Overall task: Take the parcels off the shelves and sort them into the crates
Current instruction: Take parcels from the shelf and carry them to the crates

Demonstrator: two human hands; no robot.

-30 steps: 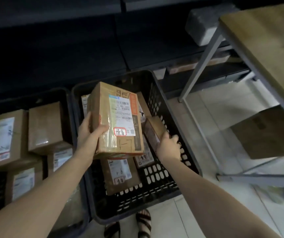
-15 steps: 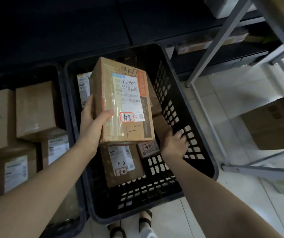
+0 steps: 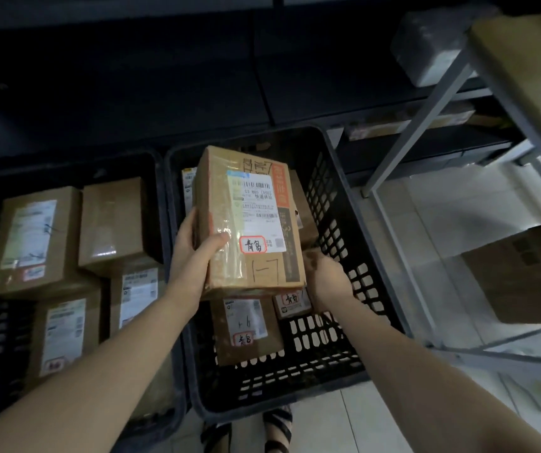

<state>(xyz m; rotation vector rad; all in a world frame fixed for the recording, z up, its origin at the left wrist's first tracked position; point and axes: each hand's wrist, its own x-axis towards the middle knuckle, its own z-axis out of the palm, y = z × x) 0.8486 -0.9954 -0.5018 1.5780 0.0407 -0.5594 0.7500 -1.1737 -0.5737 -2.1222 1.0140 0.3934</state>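
1. gripping taped brown cardboard parcel point(image 3: 249, 220) in left hand point(image 3: 194, 256), thumb curled over its face, above black slotted plastic crate point(image 3: 337, 204).
2. holding right hand point(image 3: 328, 279) low inside crate; finger state indiscernible.
3. keeping label upward while lowering.

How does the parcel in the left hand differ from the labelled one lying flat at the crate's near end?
The held parcel is gripped by the left hand above the black crate; the lower parcel lies flat on the crate floor. The held parcel looks bigger and thicker than the lower parcel. Both are brown cardboard with a white label and a red-bordered sticker.
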